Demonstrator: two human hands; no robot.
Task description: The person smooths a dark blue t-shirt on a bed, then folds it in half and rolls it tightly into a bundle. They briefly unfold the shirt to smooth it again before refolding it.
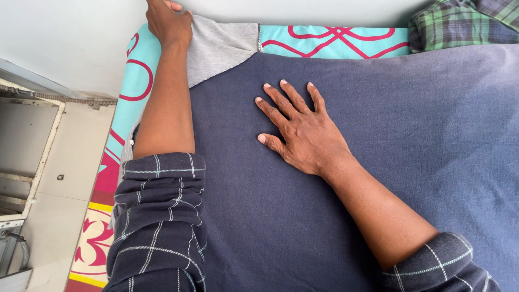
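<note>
here, left hand (168, 24) gripping grey cloth corner (219, 46), right hand (300, 130) flat on navy fabric (411, 124)

Both forearms bare, 2 rolled-up dark navy sleeves (157, 216) with white windowpane checks.

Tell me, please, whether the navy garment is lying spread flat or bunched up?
Spread flat. The navy garment lies smooth across the patterned surface; the right hand presses flat on it, and the left hand grips its grey part.
</note>
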